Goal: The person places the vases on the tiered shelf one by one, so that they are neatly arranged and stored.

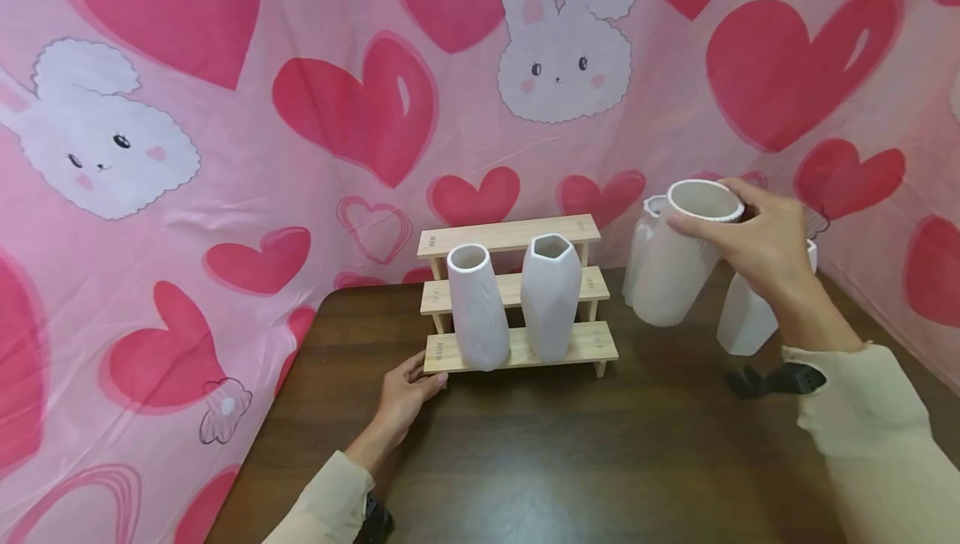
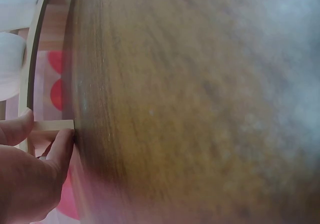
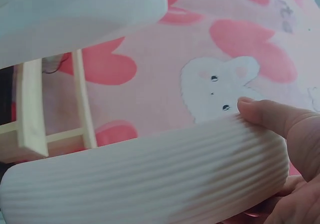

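Observation:
My right hand (image 1: 765,236) grips a white ribbed vase (image 1: 671,277) near its rim, thumb on the near side. The vase leans, its mouth toward the upper right; its ridges show in the right wrist view. At the left end of the lowest step, my left hand (image 1: 405,398) pinches the three-tier wooden stand (image 1: 510,236). In the left wrist view, thumb and fingers lie around the stand's leg (image 2: 52,126). Two white vases stand on the bottom step: a rounded, textured one (image 1: 478,315) at left and a faceted one (image 1: 551,298) at right.
Behind the held vase is a white vase with a wavy rim (image 1: 637,252). Another white vase (image 1: 746,319) stands on the right, partly hidden by my right hand and wrist. The dark wooden table (image 1: 555,452) meets a pink heart-and-rabbit cloth (image 1: 465,136) at the back.

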Demonstrator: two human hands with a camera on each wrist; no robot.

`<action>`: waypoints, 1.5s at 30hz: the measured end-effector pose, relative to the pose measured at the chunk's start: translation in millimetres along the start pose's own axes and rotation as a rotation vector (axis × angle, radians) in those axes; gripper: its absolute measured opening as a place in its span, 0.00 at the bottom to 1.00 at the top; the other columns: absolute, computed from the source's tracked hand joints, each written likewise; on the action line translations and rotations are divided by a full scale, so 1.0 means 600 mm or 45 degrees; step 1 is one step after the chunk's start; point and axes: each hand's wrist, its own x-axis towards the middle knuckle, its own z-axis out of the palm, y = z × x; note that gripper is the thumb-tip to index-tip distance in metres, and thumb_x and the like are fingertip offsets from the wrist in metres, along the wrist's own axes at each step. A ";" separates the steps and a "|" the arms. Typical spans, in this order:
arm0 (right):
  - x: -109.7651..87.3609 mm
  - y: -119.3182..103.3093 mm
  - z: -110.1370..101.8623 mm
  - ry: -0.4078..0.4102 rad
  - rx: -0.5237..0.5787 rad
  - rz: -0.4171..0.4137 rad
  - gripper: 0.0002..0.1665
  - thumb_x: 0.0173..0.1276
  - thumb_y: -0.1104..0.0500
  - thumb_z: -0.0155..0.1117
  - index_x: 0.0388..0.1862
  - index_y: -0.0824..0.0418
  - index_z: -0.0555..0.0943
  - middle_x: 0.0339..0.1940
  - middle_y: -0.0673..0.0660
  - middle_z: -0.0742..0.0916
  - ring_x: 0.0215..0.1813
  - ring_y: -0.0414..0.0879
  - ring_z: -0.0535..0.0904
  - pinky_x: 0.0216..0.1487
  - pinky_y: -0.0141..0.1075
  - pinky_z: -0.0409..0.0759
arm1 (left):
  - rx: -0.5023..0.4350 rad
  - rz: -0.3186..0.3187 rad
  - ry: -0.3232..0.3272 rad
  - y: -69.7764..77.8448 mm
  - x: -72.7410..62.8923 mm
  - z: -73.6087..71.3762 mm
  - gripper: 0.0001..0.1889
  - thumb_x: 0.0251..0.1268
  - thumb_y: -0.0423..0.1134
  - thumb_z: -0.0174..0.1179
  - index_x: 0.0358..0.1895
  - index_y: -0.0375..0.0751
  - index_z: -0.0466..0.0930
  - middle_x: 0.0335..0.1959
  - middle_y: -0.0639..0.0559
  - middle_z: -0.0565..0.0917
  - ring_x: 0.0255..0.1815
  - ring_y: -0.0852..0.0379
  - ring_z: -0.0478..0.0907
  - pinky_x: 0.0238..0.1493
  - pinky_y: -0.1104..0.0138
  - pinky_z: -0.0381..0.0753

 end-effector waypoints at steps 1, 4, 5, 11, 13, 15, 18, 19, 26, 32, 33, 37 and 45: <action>0.001 -0.004 -0.001 -0.005 0.007 0.004 0.42 0.54 0.37 0.72 0.65 0.53 0.75 0.47 0.56 0.81 0.40 0.45 0.74 0.25 0.27 0.79 | 0.002 0.001 0.001 0.000 0.000 0.000 0.30 0.61 0.25 0.63 0.67 0.25 0.64 0.54 0.28 0.77 0.41 0.51 0.82 0.45 0.67 0.84; 0.004 -0.015 -0.002 -0.002 0.021 -0.005 0.41 0.53 0.37 0.73 0.64 0.52 0.76 0.49 0.57 0.81 0.41 0.46 0.74 0.26 0.27 0.79 | 0.004 0.001 0.003 0.000 0.001 0.000 0.30 0.61 0.25 0.63 0.67 0.25 0.64 0.54 0.28 0.78 0.41 0.51 0.83 0.46 0.66 0.84; 0.005 -0.020 -0.002 -0.002 0.025 -0.011 0.41 0.53 0.37 0.73 0.63 0.52 0.76 0.48 0.56 0.81 0.41 0.46 0.74 0.26 0.27 0.79 | 0.006 -0.001 0.006 0.000 0.001 0.000 0.30 0.61 0.25 0.63 0.67 0.25 0.65 0.54 0.28 0.78 0.41 0.51 0.83 0.46 0.66 0.84; 0.012 -0.058 0.002 -0.020 0.135 -0.032 0.37 0.51 0.40 0.76 0.60 0.48 0.79 0.46 0.53 0.83 0.42 0.45 0.76 0.31 0.26 0.78 | 0.011 -0.006 0.004 0.003 -0.001 0.001 0.31 0.61 0.26 0.63 0.67 0.25 0.64 0.55 0.28 0.77 0.44 0.48 0.82 0.47 0.64 0.83; 0.017 -0.074 0.005 -0.037 0.171 -0.042 0.36 0.51 0.40 0.76 0.60 0.48 0.80 0.47 0.53 0.83 0.44 0.45 0.76 0.33 0.26 0.78 | 0.016 -0.012 -0.001 0.004 -0.002 0.001 0.31 0.61 0.26 0.63 0.67 0.26 0.64 0.55 0.28 0.77 0.45 0.47 0.82 0.48 0.64 0.83; 0.022 -0.088 0.010 -0.068 0.213 -0.054 0.36 0.51 0.41 0.76 0.60 0.47 0.80 0.49 0.54 0.82 0.45 0.46 0.76 0.35 0.27 0.78 | 0.016 -0.011 -0.002 0.003 -0.002 0.000 0.31 0.61 0.26 0.63 0.67 0.26 0.63 0.55 0.28 0.77 0.45 0.46 0.82 0.48 0.63 0.83; 0.032 -0.107 0.018 -0.103 0.260 -0.062 0.35 0.51 0.42 0.77 0.59 0.46 0.80 0.49 0.53 0.83 0.47 0.47 0.76 0.38 0.29 0.78 | 0.013 -0.010 -0.001 0.002 -0.002 0.000 0.31 0.61 0.26 0.63 0.67 0.25 0.63 0.55 0.28 0.77 0.45 0.47 0.82 0.48 0.64 0.83; 0.035 -0.112 0.022 -0.110 0.272 -0.063 0.34 0.51 0.42 0.77 0.59 0.46 0.80 0.49 0.52 0.83 0.47 0.48 0.76 0.39 0.30 0.78 | 0.009 -0.007 0.001 0.002 -0.002 0.000 0.31 0.61 0.25 0.63 0.67 0.25 0.64 0.54 0.28 0.77 0.45 0.47 0.82 0.47 0.64 0.84; 0.056 -0.142 0.059 -0.092 0.424 -0.187 0.29 0.50 0.50 0.80 0.51 0.54 0.83 0.40 0.52 0.85 0.41 0.46 0.77 0.39 0.33 0.77 | 0.013 0.001 -0.001 0.004 -0.004 0.000 0.31 0.61 0.26 0.63 0.67 0.25 0.63 0.56 0.28 0.76 0.45 0.48 0.82 0.48 0.63 0.83; 0.065 -0.166 0.094 -0.070 0.532 -0.261 0.27 0.47 0.53 0.81 0.48 0.58 0.84 0.36 0.53 0.84 0.38 0.46 0.77 0.37 0.33 0.77 | 0.013 0.004 0.004 0.003 -0.001 0.000 0.30 0.61 0.25 0.63 0.67 0.25 0.64 0.55 0.28 0.77 0.43 0.50 0.82 0.47 0.64 0.83; 0.066 -0.171 0.099 -0.073 0.535 -0.263 0.28 0.47 0.53 0.82 0.48 0.57 0.84 0.37 0.53 0.84 0.39 0.46 0.77 0.38 0.33 0.77 | 0.012 0.005 0.005 0.002 -0.001 0.000 0.30 0.61 0.25 0.63 0.67 0.25 0.64 0.55 0.28 0.77 0.43 0.50 0.82 0.47 0.64 0.83; 0.063 -0.188 0.118 -0.102 0.483 -0.278 0.28 0.47 0.51 0.82 0.48 0.56 0.84 0.37 0.53 0.84 0.40 0.47 0.77 0.39 0.34 0.77 | 0.014 0.011 0.009 0.001 0.000 -0.001 0.30 0.61 0.25 0.63 0.67 0.25 0.64 0.55 0.28 0.77 0.42 0.50 0.82 0.47 0.65 0.84; 0.056 -0.204 0.157 -0.185 0.466 -0.342 0.30 0.46 0.50 0.82 0.49 0.57 0.83 0.38 0.54 0.85 0.41 0.47 0.78 0.40 0.35 0.77 | 0.007 0.013 0.006 0.001 -0.001 0.001 0.31 0.61 0.26 0.63 0.67 0.25 0.64 0.55 0.28 0.77 0.44 0.48 0.82 0.45 0.67 0.84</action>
